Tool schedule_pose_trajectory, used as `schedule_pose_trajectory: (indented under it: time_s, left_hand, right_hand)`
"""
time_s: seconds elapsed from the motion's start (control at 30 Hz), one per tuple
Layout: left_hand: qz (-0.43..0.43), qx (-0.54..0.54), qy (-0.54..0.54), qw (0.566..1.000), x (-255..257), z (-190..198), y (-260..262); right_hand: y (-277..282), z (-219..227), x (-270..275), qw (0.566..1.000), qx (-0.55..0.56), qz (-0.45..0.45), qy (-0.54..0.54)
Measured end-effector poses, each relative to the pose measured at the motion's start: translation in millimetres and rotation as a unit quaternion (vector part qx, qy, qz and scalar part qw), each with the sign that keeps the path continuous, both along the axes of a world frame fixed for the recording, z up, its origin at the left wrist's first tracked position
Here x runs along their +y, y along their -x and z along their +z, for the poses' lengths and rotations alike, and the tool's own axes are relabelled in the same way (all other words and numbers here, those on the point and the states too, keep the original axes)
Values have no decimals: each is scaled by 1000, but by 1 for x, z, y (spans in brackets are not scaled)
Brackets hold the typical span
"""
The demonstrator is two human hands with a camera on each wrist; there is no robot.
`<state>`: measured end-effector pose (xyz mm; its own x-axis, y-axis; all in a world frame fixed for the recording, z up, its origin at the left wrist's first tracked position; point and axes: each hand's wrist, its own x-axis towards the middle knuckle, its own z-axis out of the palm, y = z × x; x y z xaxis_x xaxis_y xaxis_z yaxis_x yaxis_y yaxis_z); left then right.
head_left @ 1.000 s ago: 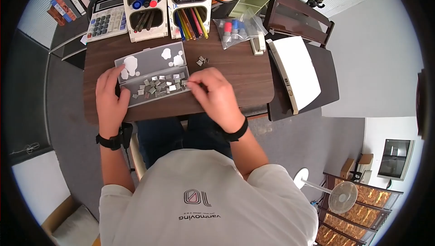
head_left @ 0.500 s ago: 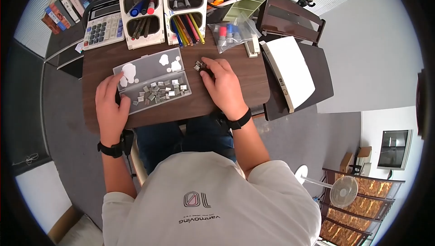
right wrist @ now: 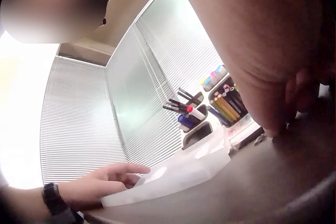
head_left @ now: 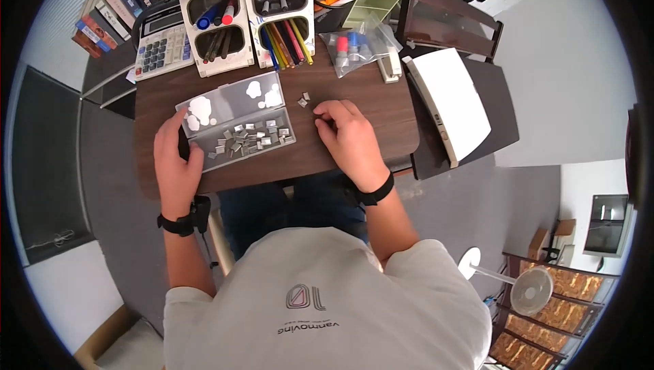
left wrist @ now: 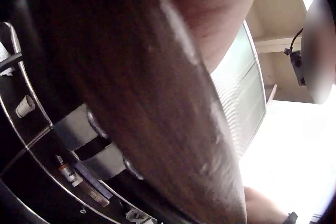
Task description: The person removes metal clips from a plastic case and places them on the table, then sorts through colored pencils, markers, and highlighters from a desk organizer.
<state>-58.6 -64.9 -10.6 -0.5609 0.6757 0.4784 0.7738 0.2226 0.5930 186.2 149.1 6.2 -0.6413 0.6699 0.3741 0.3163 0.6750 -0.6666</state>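
Note:
An opened grey translucent plastic case [head_left: 235, 94] lies on the table, white blotches on its raised lid. Small silvery metal clips [head_left: 262, 140] are scattered in its tray. My left hand [head_left: 176, 155] rests at the case's left end, index finger along the lid and thumb by the tray's near corner, both fairly straight. To the right of the case, my right hand [head_left: 353, 142] is low over the table with fingers bent and thumb near the index finger; I cannot tell whether something is between them. A few loose metal clips [head_left: 304, 100] lie just beyond its fingertips.
Behind the case stands a white pen organizer [head_left: 225, 63] with markers and pencils. A calculator [head_left: 163, 52] is at its left. To the right are a clear bag of bottles [head_left: 354, 50], a stapler [head_left: 390, 67] and a white box file [head_left: 449, 104] beyond the table edge.
My right hand went from the case's right end to the loose clips, then drew back toward me and right. The loose group looks smaller. My left hand stays at the case.

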Motion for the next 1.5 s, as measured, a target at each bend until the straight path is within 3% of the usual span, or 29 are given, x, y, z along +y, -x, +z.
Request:
schedule_pose_trajectory:
  time_s: [0.03,0.1,0.2,0.23,0.33,0.4,0.53,0.6,0.93,1.23,1.33,1.4,1.5]
  left_hand:
    - [-6,10,8,1000,0,2,-1]
    - [5,-70,-1,998,0,4,-3]
    - [0,-79,-5,997,2,4,-4]
    - [11,-102,-17,995,2,4,-6]
    - [28,-107,-18,994,4,4,-7]
    - [30,-95,-13,995,6,3,-9]
    - [32,-84,5,996,7,5,-7]
    - [26,-82,5,996,7,3,-6]
    - [17,-60,9,998,3,-6,0]
    - [19,-63,11,998,5,-4,-2]
    - [14,-71,-3,997,5,-5,-1]
    - [15,-67,0,998,4,-5,-2]
    - [14,-49,2,999,4,-3,-1]
  right_hand:
    - [-1,-1,0,1000,-1,3,8]
    - [3,-2,-6,1000,5,-2,24]
    - [18,3,-22,983,127,65,114]
    - [26,4,-26,981,158,88,65]
    - [38,1,-28,979,167,94,71]
    - [37,-6,-8,990,139,14,-37]
    - [22,-16,11,996,67,-50,-33]
    - [18,-19,13,995,66,-10,-70]
    - [12,-20,15,998,7,9,-66]
    - [10,-20,12,997,53,29,-53]
    - [10,-13,-1,993,108,35,-6]
    - [17,-5,-19,956,277,-47,79]
    - [30,-16,-26,952,306,10,16]
